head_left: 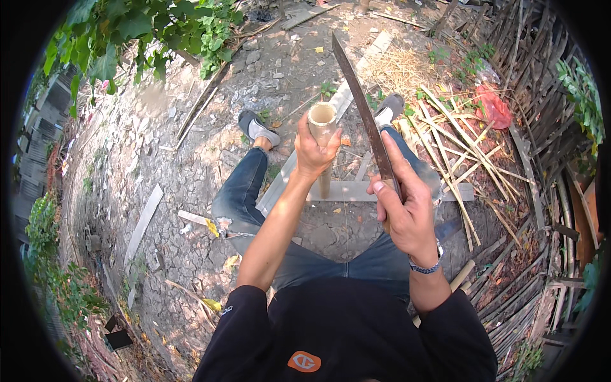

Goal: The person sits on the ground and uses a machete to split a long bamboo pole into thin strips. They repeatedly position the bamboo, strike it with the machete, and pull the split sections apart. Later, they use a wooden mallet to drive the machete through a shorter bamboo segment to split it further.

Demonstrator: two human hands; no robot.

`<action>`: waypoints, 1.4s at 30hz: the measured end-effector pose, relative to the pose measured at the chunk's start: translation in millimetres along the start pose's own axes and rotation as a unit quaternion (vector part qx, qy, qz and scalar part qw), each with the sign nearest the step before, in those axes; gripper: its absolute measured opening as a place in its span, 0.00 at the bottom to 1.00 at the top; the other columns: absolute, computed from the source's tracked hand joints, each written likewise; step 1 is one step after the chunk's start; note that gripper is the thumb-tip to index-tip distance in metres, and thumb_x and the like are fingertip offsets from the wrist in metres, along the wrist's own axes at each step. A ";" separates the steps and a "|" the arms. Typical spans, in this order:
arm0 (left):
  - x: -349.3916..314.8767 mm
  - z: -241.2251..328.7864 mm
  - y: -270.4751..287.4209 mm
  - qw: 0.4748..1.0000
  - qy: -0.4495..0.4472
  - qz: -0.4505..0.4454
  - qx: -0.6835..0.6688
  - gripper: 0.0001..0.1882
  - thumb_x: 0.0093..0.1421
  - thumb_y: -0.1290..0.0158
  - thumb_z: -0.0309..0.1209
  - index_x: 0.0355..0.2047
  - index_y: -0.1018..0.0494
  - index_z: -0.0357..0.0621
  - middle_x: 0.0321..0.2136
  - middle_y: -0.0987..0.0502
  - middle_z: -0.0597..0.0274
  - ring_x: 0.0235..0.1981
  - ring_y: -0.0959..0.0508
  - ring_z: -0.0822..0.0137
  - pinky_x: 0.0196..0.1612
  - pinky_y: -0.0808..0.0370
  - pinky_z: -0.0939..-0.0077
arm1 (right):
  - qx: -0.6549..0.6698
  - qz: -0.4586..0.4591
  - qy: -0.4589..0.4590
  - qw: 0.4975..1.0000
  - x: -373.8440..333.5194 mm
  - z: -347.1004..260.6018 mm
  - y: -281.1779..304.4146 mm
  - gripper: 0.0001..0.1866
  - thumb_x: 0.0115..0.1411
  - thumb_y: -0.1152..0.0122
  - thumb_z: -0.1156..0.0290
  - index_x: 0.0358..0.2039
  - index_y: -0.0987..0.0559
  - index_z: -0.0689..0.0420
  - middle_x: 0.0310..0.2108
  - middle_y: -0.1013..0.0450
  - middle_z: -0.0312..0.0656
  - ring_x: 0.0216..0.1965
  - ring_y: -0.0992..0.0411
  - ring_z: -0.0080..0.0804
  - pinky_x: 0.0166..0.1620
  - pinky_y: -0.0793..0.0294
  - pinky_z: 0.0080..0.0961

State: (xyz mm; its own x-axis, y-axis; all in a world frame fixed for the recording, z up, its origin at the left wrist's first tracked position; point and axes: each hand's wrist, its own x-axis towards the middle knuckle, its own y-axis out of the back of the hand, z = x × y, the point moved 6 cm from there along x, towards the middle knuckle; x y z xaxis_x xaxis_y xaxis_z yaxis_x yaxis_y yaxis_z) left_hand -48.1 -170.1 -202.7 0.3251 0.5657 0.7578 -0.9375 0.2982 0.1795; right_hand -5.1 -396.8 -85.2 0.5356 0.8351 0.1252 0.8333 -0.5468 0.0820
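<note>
My left hand (317,148) is wrapped round a thick bamboo tube (323,115) that stands roughly upright between my legs. Its hollow, pale cut end faces up, and its lower part shows below my hand. My right hand (405,205) grips a machete (364,95) by its handle, of which a small wooden part shows. The long dark blade points up and away to the left, its tip beyond the bamboo. Blade and bamboo are apart, with the blade to the right of the tube's top.
Split bamboo strips (464,153) lie heaped on the right, near a red plastic bag (494,107). Wooden boards (356,191) lie on the cracked ground between my legs. Stacked poles (509,286) line the right side. Leafy vines (133,32) hang at the upper left.
</note>
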 end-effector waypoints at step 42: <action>-59.9 170.8 43.3 0.857 0.316 -0.170 -0.370 0.56 0.65 0.52 0.60 0.74 0.67 0.33 0.72 0.52 0.39 0.73 0.47 0.53 0.73 0.50 0.60 | -0.186 0.087 0.099 0.974 7.3 -8.5 -42.8 0.26 0.64 0.44 0.75 0.64 0.28 0.64 0.39 0.33 0.55 0.43 0.31 0.48 0.49 0.29 0.37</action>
State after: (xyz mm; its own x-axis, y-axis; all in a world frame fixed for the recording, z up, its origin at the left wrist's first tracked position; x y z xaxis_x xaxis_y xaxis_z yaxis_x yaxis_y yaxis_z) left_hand -129.4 -322.4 -133.2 0.7853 0.5833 0.2075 -0.5157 0.8017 -0.3023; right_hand -38.0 -367.8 -79.4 0.5960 0.7202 0.3550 0.6060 -0.6935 0.3897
